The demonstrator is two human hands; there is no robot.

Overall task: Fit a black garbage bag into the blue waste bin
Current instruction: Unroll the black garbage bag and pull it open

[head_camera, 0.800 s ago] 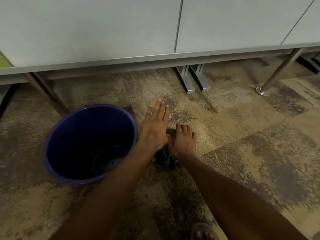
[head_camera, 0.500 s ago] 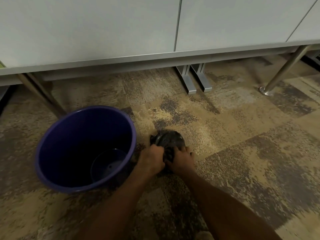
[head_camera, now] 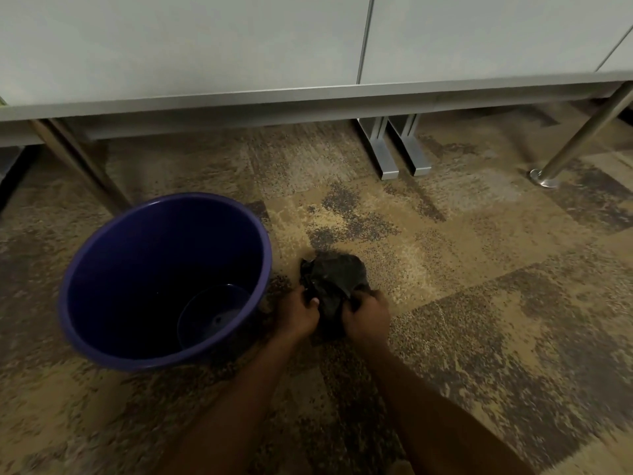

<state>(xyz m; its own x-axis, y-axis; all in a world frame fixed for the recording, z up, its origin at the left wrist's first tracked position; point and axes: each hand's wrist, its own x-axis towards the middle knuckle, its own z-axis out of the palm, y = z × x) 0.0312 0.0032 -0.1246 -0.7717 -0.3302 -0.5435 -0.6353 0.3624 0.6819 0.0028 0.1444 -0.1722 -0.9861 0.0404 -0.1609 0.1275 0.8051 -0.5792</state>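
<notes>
The blue waste bin [head_camera: 102,323] stands upright on the carpet at the left, with nothing inside it. Just right of it lies a crumpled black garbage bag [head_camera: 334,279]. My left hand [head_camera: 298,311] grips the bag's near left edge and my right hand [head_camera: 366,315] grips its near right edge. Both hands are closed on the bag, side by side, close to the bin's right wall. The far part of the bag bulges up beyond my knuckles.
A long white desk edge [head_camera: 308,97] runs across the back, with metal legs [head_camera: 579,138] at right, a slanted leg [head_camera: 85,173] behind the bin and grey feet [head_camera: 397,152] in the middle. Patterned carpet [head_camera: 496,303] spreads to the right.
My hands went from lying flat and open over the bag to closing on it and drawing back toward me, with more of the bag now showing. The bin has not moved.
</notes>
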